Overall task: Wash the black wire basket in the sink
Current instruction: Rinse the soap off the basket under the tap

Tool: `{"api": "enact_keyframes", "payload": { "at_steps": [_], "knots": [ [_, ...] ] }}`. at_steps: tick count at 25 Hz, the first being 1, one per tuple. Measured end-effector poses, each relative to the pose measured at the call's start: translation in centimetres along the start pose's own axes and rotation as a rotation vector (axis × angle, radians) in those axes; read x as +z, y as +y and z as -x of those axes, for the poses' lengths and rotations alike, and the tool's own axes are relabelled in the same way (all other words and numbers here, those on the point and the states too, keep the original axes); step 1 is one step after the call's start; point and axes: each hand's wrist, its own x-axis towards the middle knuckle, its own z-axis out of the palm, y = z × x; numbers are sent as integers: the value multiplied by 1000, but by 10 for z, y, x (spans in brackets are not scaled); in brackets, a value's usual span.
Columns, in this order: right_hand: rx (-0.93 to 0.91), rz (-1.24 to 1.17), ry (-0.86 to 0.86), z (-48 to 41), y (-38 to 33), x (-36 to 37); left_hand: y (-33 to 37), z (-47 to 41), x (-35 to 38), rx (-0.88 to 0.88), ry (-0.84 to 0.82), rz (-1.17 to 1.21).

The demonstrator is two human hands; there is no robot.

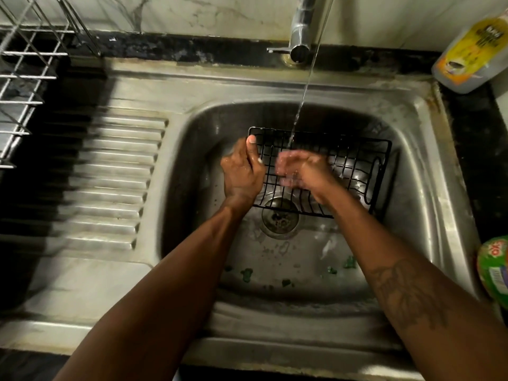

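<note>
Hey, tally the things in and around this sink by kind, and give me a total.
Black wire basket: 1
Metal dish rack: 1
Tap: 1
Bottle: 1
Green packet: 1
Hands: 2 (left hand, right hand)
Total: 7

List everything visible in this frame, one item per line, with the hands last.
basket: one, black wire, in the sink under the water
sink: one, steel, centre
drain: one, steel, sink floor, partly under the basket
scraps: several, green, near end of the sink floor
tap: one, chrome, behind the sink
water: one stream, clear, tap to basket
rack: one, silver wire, far left
bottle: one, yellow label, far right counter
packet: one, green, right edge
left hand: grips the basket's left edge
right hand: blurred, on the basket wires
</note>
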Motion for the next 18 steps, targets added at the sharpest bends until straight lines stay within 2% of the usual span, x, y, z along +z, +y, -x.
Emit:
{"api": "enact_keyframes", "payload": {
  "at_steps": [2,3,7,9,10,13,14,15,18],
  "knots": [
    [107,276,-167,9,10,4,2,0,0,15,8,8],
    [110,246,-149,9,9,5,3,-1,-1,45,11,-13],
    [-104,-301,198,-7,-19,10,2,-4,4,179,-25,-232],
    [-109,-420,195,-9,-21,16,0,-5,3,203,-62,-373],
    [-72,-340,131,-5,-15,17,-3,-4,4,196,-71,-405],
    [134,118,-184,13,7,18,-1,-4,4,126,-94,-321],
    [150,121,-195,13,7,15,0,-4,4,121,-95,-319],
    [118,52,-142,10,3,13,0,-5,3,126,-81,-343],
    [-49,-164,200,-2,-12,-3,-9,-9,-8,55,-45,-301]
  ]
}}
